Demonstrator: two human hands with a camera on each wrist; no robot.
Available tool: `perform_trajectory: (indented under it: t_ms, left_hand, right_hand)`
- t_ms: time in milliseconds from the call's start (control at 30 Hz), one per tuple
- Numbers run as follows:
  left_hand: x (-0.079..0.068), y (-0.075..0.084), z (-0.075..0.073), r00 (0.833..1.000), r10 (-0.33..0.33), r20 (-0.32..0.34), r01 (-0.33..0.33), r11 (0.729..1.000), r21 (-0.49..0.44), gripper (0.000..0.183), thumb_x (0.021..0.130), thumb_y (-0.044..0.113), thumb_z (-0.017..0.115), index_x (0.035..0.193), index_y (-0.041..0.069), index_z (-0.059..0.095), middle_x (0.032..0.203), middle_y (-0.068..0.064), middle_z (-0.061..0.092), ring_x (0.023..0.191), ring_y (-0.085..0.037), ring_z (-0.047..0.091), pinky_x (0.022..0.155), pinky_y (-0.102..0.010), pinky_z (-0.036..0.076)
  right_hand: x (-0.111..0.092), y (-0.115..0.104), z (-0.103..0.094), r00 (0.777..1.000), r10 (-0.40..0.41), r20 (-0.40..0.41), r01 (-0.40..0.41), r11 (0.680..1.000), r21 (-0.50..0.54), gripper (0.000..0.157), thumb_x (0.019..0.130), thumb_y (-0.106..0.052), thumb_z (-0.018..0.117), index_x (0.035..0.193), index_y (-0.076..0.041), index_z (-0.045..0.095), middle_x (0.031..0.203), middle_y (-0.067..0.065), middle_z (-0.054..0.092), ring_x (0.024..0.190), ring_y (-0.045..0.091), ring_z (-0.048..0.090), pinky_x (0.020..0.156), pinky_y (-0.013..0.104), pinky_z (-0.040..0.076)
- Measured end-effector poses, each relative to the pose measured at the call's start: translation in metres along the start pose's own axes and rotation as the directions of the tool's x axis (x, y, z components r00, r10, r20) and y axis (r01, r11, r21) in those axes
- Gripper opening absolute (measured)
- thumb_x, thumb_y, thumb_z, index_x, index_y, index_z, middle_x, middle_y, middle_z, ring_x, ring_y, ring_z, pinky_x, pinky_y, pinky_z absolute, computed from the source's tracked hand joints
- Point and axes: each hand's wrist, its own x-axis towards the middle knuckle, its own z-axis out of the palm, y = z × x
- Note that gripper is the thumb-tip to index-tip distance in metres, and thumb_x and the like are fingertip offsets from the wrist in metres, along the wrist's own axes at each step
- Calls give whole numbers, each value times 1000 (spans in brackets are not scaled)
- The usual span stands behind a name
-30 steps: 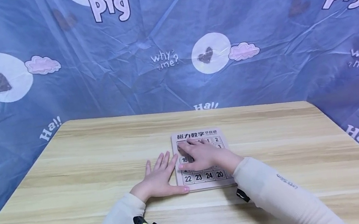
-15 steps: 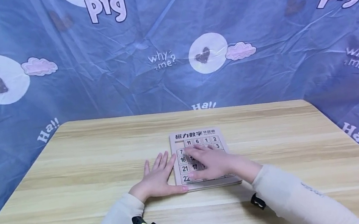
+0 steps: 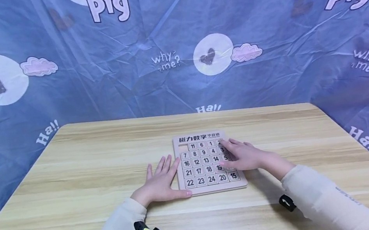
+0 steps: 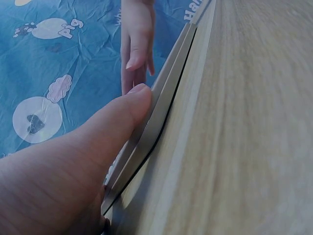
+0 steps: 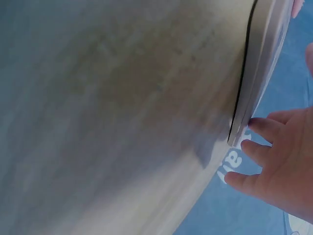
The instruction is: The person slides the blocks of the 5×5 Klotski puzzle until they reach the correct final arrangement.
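Note:
A flat number sliding puzzle (image 3: 212, 189) lies on the table, with rows of numbered square tiles and dark lettering along its top. Its top-left slot (image 3: 183, 147) holds no tile. My left hand (image 3: 160, 185) rests at the puzzle's left side, fingers spread straight, the thumb (image 4: 129, 105) pressing on its lower-left edge. Over the right columns is my right hand (image 3: 247, 156), fingers extended, with the index fingertip at the 2 tile (image 3: 219, 142). The right wrist view shows its fingertips (image 5: 248, 146) at the puzzle's edge; whether all of them touch cannot be told.
The wood-grain table (image 3: 105, 153) extends around the puzzle on all sides. A blue printed cloth (image 3: 112, 82) hangs behind and beside it. Black wrist devices are strapped to the left sleeve (image 3: 115, 228) and the right sleeve (image 3: 327, 197).
My right hand has moved right, from over the upper-left tiles to the right-hand columns, uncovering most of the numbers. My left hand has stayed at the puzzle's left edge.

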Motion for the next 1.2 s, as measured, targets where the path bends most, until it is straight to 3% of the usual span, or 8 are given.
perform_trajectory:
  t_ms: [567, 967, 1200]
  left_hand:
    - [1, 1, -3, 1000, 10, -12, -10, 1000, 5, 106, 61, 75, 47, 140, 16, 8, 142, -13, 4, 128, -28, -2, 93, -56, -8]
    - [1, -3, 2, 1000, 4, -15, -4, 1000, 17, 106, 60, 77, 46, 140, 17, 9, 142, -13, 3, 128, -28, -3, 94, -55, -8]
    - [2, -1, 2, 1000, 3, -9, -3, 1000, 16, 106, 60, 76, 46, 140, 17, 8, 142, -13, 3, 128, -28, -3, 94, -55, -8]
  right_hand:
    - [11, -19, 7, 996, -88, 21, 89, 994, -59, 88, 77, -63, 42, 138, -6, 16, 140, 10, 21, 126, 32, 12, 92, 61, 11]
    - [-28, -17, 0, 989, -149, 23, 150, 987, -56, 81, 80, -56, 46, 137, -6, 20, 137, 12, 27, 124, 38, 16, 90, 62, 14]
    - [-37, -16, 3, 988, -151, 15, 152, 986, -70, 81, 79, -59, 43, 137, -7, 22, 138, 13, 25, 124, 37, 17, 90, 61, 15]
